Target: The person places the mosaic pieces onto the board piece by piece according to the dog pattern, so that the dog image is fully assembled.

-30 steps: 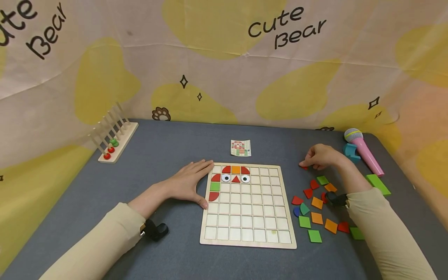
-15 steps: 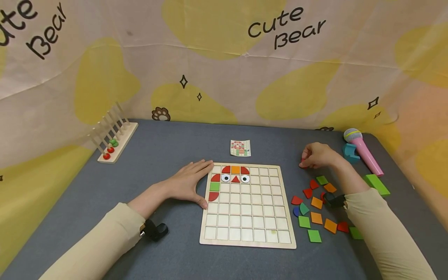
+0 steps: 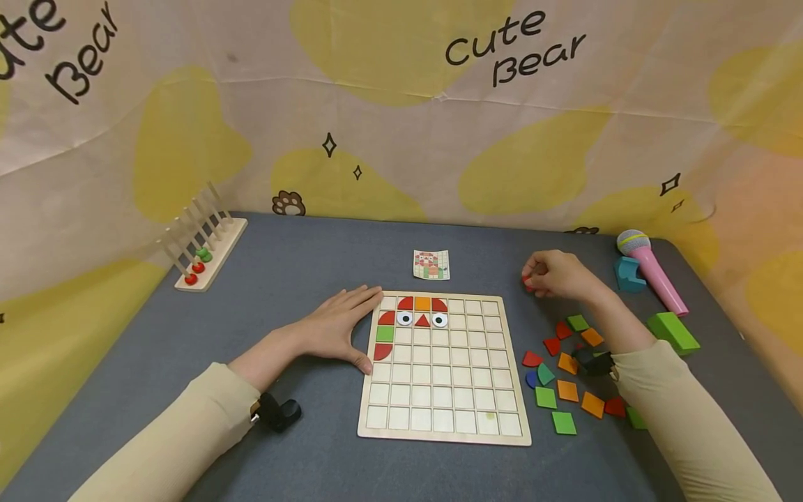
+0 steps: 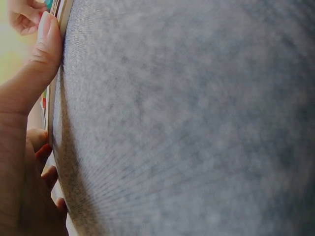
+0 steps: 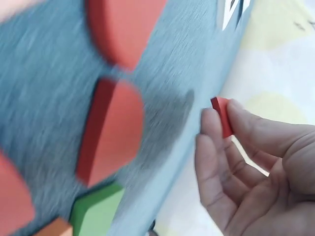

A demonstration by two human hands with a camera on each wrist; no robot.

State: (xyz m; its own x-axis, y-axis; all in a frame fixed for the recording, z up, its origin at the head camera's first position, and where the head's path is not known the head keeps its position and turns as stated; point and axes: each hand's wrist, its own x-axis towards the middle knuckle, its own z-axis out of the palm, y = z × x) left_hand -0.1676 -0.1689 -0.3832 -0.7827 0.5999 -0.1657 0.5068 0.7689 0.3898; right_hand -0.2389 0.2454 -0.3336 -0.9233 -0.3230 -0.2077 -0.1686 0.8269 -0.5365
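Surface: I log a grey felt-like table top [image 3: 301, 258], backed by a cream and yellow cloth wall [image 3: 389, 104] printed "cute Bear".
Far left: peg rack [image 3: 203, 244] on a wooden base, red and green beads low on its pegs.
Left hand [image 3: 335, 329]: flat on the table, fingers straight, thumb and fingertips touching the left edge of the puzzle board [image 3: 442, 369] (the left wrist view shows the thumb [image 4: 44, 49] pressed along that edge).
Board: pale wooden grid lying flat; red, orange and green pieces and two eye pieces fill its upper left cells.
Behind board: small pattern card [image 3: 431, 265], apart from it.
Right hand [image 3: 555, 275]: raised just beyond the board's upper right corner, fingers curled, pinching a red piece [image 3: 528, 280].
Red piece, orientation: in the right wrist view I see the red piece [image 5: 222, 115] edge-on between thumb and forefinger; long axis runs roughly up and down, slightly tilted; its shape I cannot tell.
Loose pieces [image 3: 567, 376]: red, orange, green and blue, scattered right of the board.
Far right: green block [image 3: 673, 332]; pink toy microphone [image 3: 649, 268].
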